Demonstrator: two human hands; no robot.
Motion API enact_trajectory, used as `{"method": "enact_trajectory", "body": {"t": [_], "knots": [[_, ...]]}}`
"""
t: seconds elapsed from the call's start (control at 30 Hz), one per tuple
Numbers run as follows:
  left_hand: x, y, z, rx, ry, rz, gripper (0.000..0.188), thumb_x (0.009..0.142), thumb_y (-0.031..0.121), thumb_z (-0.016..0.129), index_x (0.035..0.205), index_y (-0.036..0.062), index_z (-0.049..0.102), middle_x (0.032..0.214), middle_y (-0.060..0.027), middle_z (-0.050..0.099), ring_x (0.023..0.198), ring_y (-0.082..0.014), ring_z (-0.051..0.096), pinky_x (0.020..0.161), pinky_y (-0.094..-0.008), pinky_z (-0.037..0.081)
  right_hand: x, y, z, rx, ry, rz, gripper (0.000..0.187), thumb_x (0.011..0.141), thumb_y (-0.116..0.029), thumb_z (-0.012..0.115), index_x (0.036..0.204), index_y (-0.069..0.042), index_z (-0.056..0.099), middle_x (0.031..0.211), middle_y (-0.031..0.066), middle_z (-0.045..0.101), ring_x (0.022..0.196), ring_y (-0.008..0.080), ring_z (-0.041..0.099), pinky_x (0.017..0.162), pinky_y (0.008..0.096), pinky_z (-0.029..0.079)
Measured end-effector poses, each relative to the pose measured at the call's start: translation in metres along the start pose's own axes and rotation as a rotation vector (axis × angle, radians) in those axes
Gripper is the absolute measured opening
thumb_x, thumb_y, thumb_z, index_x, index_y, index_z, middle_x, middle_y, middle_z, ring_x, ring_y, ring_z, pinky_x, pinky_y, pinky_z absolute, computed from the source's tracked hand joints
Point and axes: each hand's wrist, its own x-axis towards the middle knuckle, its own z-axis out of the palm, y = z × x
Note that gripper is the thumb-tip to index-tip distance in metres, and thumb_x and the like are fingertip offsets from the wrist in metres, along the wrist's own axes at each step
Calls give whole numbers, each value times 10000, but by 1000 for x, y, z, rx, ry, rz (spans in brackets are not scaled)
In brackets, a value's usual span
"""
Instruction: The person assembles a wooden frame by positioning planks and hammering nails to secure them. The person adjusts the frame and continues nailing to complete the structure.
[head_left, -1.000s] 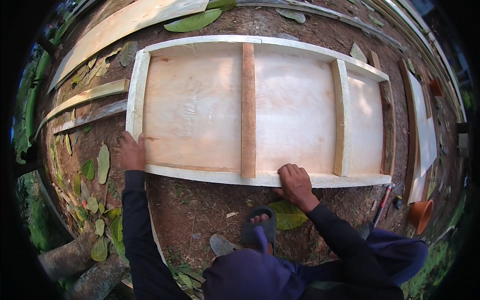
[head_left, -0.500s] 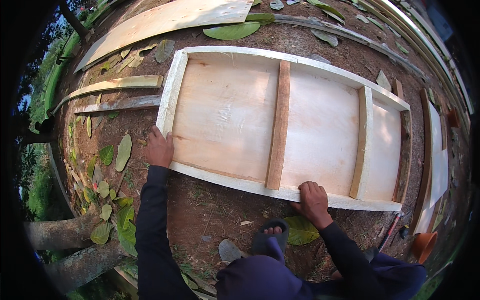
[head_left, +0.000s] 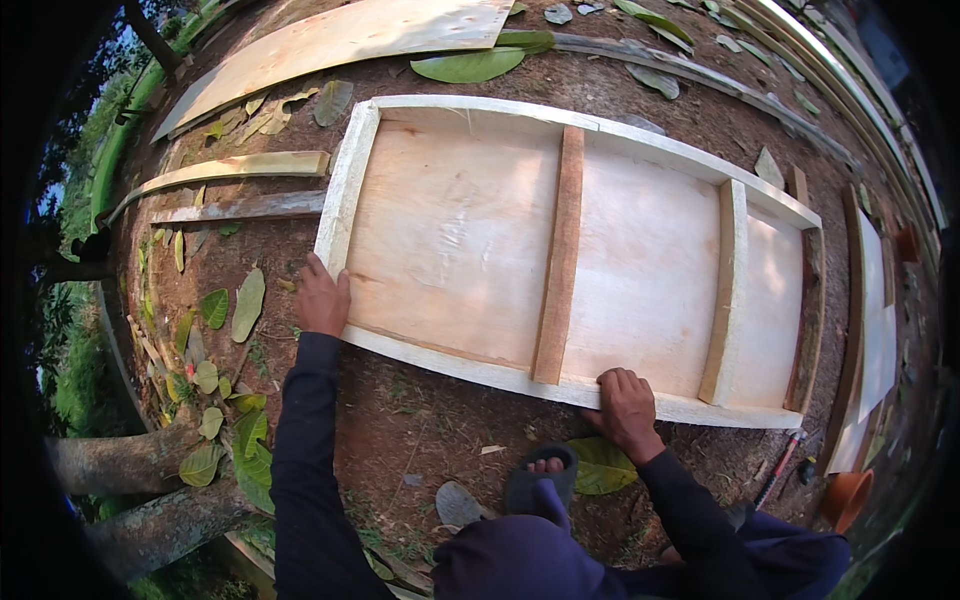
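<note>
A long shallow wooden frame (head_left: 465, 362), backed with pale plywood, lies on the ground before me, its open side up. Two crosspieces split it into three bays: a reddish-brown one (head_left: 560, 255) and a whitish one (head_left: 725, 290). My left hand (head_left: 323, 297) grips the frame's near left corner, thumb over the inner edge of the end piece. On the near rail, right of the brown crosspiece, my right hand (head_left: 627, 408) is closed with its fingers curled over the top. The undersides of both grips are hidden.
A plywood sheet (head_left: 330, 60) lies beyond the frame, loose wooden strips (head_left: 240, 165) to its left. A hammer (head_left: 780, 465) and a terracotta-coloured pot (head_left: 847, 497) are at the near right. Another wood-and-plywood piece (head_left: 848, 350) lies farther right. Tree trunks (head_left: 170, 520) stand near left.
</note>
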Motion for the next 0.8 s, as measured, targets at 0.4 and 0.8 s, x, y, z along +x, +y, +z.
{"method": "enact_trajectory", "body": {"t": [0.4, 0.8], "knots": [[2, -4, 2, 47, 13, 8, 721, 958, 405, 625, 1457, -74, 419, 1160, -247, 615, 987, -416, 676, 798, -496, 573, 31, -29, -24, 626, 10, 261, 653, 941, -471, 704, 1341, 23, 552, 1199, 196, 661, 1191, 347, 602, 1014, 454, 470], [3, -2, -7, 54, 1, 0, 702, 958, 393, 643, 1443, -66, 428, 1152, -245, 608, 964, -418, 680, 797, -504, 572, 119, -68, 2, 1606, -59, 359, 832, 1003, -200, 674, 1628, 14, 169, 1322, 136, 588, 1096, 202, 607, 969, 334, 515]]}}
